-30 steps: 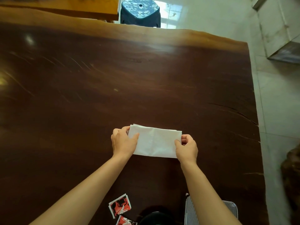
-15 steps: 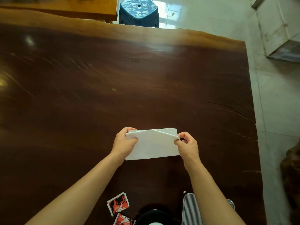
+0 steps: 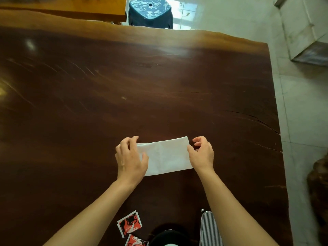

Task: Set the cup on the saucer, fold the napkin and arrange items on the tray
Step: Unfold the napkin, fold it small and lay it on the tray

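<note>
Dark wooden table [image 3: 159,89] bears the folded napkin [image 3: 164,155] between both hands, left hand [image 3: 130,157] seemingly resting on it, right hand [image 3: 202,153] loosely open.

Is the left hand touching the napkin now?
Touching. The head view shows the left hand lying over the napkin's left end, thumb on it.

One white napkin [image 3: 165,155] lies at the centre of the frame, with two hands at its ends: the left hand [image 3: 130,158] and the right hand [image 3: 202,154]. Two red packets [image 3: 130,223] [image 3: 136,241] sit at the bottom centre. One striped tray [image 3: 209,229] is at the bottom right. One blue stool [image 3: 150,12] stands at the top centre. One dark table [image 3: 124,86] holds everything.
</note>
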Demonstrator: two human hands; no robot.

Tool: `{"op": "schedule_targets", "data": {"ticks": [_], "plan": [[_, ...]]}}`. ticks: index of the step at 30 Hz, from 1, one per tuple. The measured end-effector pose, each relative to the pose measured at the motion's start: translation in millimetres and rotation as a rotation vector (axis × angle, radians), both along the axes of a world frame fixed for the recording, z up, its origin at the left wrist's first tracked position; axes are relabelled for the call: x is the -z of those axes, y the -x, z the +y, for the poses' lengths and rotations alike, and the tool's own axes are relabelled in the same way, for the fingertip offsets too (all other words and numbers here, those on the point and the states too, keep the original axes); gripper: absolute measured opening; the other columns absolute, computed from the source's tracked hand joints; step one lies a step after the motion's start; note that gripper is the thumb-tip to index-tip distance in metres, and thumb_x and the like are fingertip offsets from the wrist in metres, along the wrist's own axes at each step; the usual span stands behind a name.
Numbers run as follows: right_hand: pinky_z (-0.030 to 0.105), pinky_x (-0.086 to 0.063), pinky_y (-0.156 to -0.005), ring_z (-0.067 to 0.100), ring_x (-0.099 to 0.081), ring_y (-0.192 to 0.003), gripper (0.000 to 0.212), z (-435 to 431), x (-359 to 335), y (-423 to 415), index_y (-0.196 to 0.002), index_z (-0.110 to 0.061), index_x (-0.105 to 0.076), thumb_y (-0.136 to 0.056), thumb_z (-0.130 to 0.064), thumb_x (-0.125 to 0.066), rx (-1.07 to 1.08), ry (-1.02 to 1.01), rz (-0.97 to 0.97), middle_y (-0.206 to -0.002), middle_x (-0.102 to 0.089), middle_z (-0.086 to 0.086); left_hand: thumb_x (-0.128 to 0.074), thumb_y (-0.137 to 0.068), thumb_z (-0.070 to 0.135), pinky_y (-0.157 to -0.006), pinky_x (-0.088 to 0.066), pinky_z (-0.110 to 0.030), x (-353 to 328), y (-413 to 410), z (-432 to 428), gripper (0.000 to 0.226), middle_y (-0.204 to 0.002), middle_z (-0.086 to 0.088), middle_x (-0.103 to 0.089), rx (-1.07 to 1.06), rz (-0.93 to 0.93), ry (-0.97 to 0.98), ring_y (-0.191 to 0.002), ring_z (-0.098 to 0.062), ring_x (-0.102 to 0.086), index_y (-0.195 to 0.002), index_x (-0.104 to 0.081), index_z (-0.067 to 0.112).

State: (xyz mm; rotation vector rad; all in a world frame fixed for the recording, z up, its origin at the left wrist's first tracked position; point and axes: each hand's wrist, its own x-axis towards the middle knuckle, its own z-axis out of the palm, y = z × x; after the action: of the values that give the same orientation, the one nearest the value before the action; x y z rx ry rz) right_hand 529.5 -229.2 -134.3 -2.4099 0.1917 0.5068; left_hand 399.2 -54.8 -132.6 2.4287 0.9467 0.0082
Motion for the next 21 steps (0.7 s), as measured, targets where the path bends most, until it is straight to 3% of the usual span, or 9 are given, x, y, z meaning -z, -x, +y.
{"op": "schedule_targets", "data": {"ticks": [2,4,6,8,12,18,21], "plan": [[0.029,-0.049,-0.086,0.018,-0.053,-0.111,0.03,1.3,-1.3,11.1,-0.119,-0.021,-0.059,-0.09,-0.02,-0.067,-0.174,0.115,-0.213,-0.121,-0.058,0.002,-0.067,-0.086,0.034,-0.108,-0.039,-0.05,3.6,4.7,-2.9,0.066,-0.148,-0.016,-0.041,0.26,0.044,-0.169,-0.14,-0.036,-0.036,-0.143,-0.044,0.011],[0.039,-0.045,-0.1,0.026,-0.047,-0.129,0.04,6.2,-0.7,28.7,-0.13,-0.017,-0.057,-0.091,-0.023,-0.064,-0.469,0.169,-0.397,-0.135,-0.055,0.007,-0.052,-0.092,0.048,-0.117,-0.026,-0.053,10.5,6.5,-5.8,0.073,-0.16,-0.016,-0.03,0.462,0.141,-0.22,-0.15,-0.037,-0.021,-0.152,-0.033,0.012],[0.05,-0.029,-0.115,0.033,-0.024,-0.148,0.051,14.1,5.5,44.7,-0.145,-0.022,-0.043,-0.097,-0.035,-0.05,-0.769,0.188,-0.397,-0.156,-0.037,0.009,-0.033,-0.096,0.056,-0.122,-0.011,-0.054,20.3,7.2,-7.7,0.076,-0.165,-0.014,-0.02,0.567,0.215,-0.256,-0.154,-0.035,-0.009,-0.157,-0.022,0.012],[0.055,-0.005,-0.121,0.03,0.006,-0.153,0.059,19.9,16.9,51.7,-0.156,-0.031,-0.016,-0.101,-0.049,-0.028,-0.949,0.257,-0.31,-0.167,-0.008,0.005,-0.024,-0.098,0.058,-0.122,-0.008,-0.056,27.2,8.5,-6.4,0.076,-0.166,-0.014,-0.018,0.616,0.257,-0.292,-0.154,-0.033,-0.008,-0.157,-0.018,0.011],[0.056,0.015,-0.118,0.026,0.027,-0.148,0.071,12.3,38.8,46.9,-0.154,-0.033,0.019,-0.094,-0.065,-0.003,-0.945,0.437,-0.259,-0.164,0.023,0.002,-0.019,-0.097,0.064,-0.123,-0.004,-0.052,38.9,11.8,4.0,0.083,-0.167,-0.01,-0.004,0.656,0.271,-0.293,-0.155,-0.028,-0.002,-0.158,-0.005,0.01],[0.054,0.017,-0.118,0.023,0.032,-0.147,0.073,-5.2,48.9,36.9,-0.151,-0.028,0.028,-0.093,-0.066,0.006,-0.854,0.509,-0.225,-0.163,0.028,-0.001,-0.008,-0.095,0.067,-0.123,0.007,-0.051,40.4,12.0,5.3,0.086,-0.166,-0.008,0.015,0.642,0.335,-0.268,-0.153,-0.022,0.017,-0.156,0.009,0.009],[0.054,0.021,-0.116,0.022,0.038,-0.143,0.067,-15.9,43.6,18.4,-0.142,-0.035,0.041,-0.092,-0.067,0.009,-0.866,0.51,-0.189,-0.162,0.031,-0.006,0.001,-0.094,0.066,-0.12,0.015,-0.054,33.0,12.8,2.7,0.082,-0.165,-0.006,0.025,0.604,0.429,-0.248,-0.15,-0.021,0.028,-0.153,0.022,0.012]]}}
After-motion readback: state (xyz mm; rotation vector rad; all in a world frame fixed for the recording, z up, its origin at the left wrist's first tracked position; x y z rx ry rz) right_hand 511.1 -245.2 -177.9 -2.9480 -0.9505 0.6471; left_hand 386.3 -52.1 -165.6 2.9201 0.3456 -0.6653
